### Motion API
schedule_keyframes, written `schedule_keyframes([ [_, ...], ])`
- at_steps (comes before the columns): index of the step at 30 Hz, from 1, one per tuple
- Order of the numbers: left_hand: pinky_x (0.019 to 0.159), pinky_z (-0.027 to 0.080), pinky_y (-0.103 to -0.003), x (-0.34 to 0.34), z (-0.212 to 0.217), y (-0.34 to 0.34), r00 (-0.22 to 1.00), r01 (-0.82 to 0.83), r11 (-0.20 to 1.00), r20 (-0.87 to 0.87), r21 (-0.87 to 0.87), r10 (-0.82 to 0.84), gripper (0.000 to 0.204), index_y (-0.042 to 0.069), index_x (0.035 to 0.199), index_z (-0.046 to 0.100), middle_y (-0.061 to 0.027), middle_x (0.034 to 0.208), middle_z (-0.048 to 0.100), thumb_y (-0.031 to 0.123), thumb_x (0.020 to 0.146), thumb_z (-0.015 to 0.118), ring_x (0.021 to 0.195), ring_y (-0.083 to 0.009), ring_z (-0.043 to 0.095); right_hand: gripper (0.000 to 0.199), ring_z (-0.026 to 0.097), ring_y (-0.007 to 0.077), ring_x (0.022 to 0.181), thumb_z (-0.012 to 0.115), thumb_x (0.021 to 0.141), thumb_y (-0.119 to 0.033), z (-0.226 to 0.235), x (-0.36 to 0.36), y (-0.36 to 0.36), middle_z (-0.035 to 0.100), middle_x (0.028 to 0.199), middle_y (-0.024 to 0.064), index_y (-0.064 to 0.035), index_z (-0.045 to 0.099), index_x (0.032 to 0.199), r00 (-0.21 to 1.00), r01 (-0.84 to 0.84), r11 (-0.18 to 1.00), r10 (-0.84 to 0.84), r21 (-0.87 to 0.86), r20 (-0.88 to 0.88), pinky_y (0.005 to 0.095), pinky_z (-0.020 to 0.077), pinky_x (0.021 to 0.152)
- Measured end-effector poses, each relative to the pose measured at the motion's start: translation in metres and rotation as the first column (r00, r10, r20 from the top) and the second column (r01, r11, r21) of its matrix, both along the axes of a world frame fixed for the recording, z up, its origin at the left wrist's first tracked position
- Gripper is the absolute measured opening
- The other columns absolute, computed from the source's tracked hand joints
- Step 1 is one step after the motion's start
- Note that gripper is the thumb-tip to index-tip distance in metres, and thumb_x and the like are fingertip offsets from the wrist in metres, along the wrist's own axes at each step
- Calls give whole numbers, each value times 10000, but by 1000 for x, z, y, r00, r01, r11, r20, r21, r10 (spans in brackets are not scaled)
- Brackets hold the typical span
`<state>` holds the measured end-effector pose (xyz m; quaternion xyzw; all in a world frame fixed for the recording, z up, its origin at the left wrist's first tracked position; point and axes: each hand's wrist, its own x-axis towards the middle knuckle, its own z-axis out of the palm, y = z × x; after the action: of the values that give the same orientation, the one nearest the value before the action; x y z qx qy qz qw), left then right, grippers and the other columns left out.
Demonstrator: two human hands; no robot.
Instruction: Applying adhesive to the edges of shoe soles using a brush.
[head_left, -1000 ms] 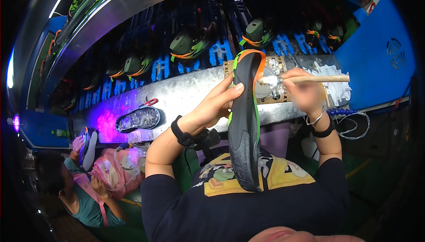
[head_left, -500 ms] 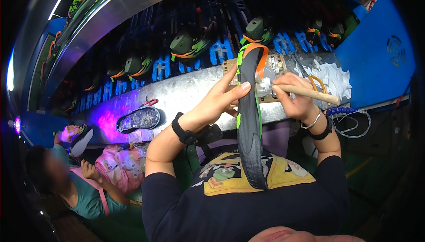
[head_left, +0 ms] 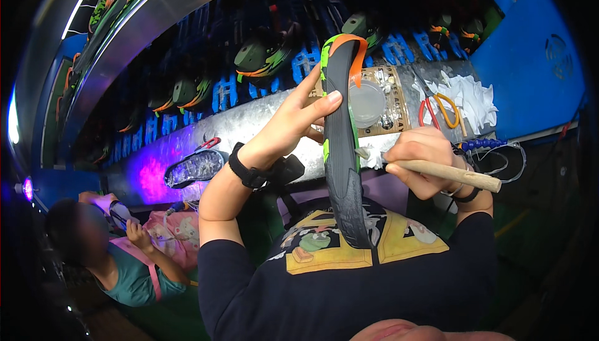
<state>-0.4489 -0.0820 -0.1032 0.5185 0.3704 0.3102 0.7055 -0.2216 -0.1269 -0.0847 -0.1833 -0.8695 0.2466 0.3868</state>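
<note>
My left hand (head_left: 292, 119) is wrapped round a dark shoe (head_left: 342, 147) with green and orange edging, thumb across its side. The shoe stands lengthwise before me, its sole edge toward my view and an orange flap at its far end. My right hand (head_left: 424, 157) is closed on a tool with a thick wooden handle (head_left: 452, 172), which points away to the right. Whitish material (head_left: 372, 155) at the tool's other end lies close against the shoe's right side. Whether it is bristle or cloth, I cannot tell.
Beyond lies a metal bench with a round dish (head_left: 367, 105) on cardboard (head_left: 396, 113). Orange-handled scissors (head_left: 455, 109) lie beside crumpled white tissue (head_left: 477, 101). Shoes on blue holders (head_left: 224, 94) line the back. A black sole (head_left: 194, 168) and a seated co-worker (head_left: 134, 266) are at left.
My right hand and the tool have moved nearer me, from over the dish to the shoe's side. The dish and scissors now show. The shoe has shifted slightly left and away.
</note>
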Motion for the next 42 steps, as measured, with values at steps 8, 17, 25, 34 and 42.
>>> schedule_keyframes([
  [8,883,389,-276,0,5,0,998,11,999,70,-41,-9,591,8,1301,210,-107,1198,427,258,844,491,1062,-151,469,34,533,187,536,592,721,-17,-8,11,-3,582,695,95,1,565,731,983,-106,959,61,-264,-174,267,414,473],
  [17,910,364,-284,6,7,-9,991,58,997,126,-42,-53,621,9,1313,184,-108,1226,392,267,842,495,1092,-150,439,116,489,107,607,555,752,31,-46,11,44,550,725,70,20,553,868,760,489,848,-528,-203,-378,209,392,548],
  [25,916,359,-283,8,5,-11,993,40,999,111,-29,-37,622,20,1320,179,-102,1237,387,258,840,494,1104,-149,430,94,485,89,629,567,750,22,-60,5,25,562,762,70,19,562,844,802,347,886,-450,-307,-392,198,384,558],
  [34,891,365,-264,14,4,-11,995,64,996,82,-60,-59,604,21,1310,219,-91,1218,413,305,844,476,1077,-139,443,96,472,117,535,581,727,42,-49,20,44,549,696,73,15,558,816,812,465,884,-450,-56,-371,217,373,481],
  [42,798,406,-247,23,15,-14,986,91,970,154,-225,-57,546,30,1231,332,-57,1050,501,361,829,498,935,-109,501,127,560,229,607,604,719,15,-25,31,46,582,739,135,23,562,839,862,471,849,-384,241,-331,267,449,544],
])
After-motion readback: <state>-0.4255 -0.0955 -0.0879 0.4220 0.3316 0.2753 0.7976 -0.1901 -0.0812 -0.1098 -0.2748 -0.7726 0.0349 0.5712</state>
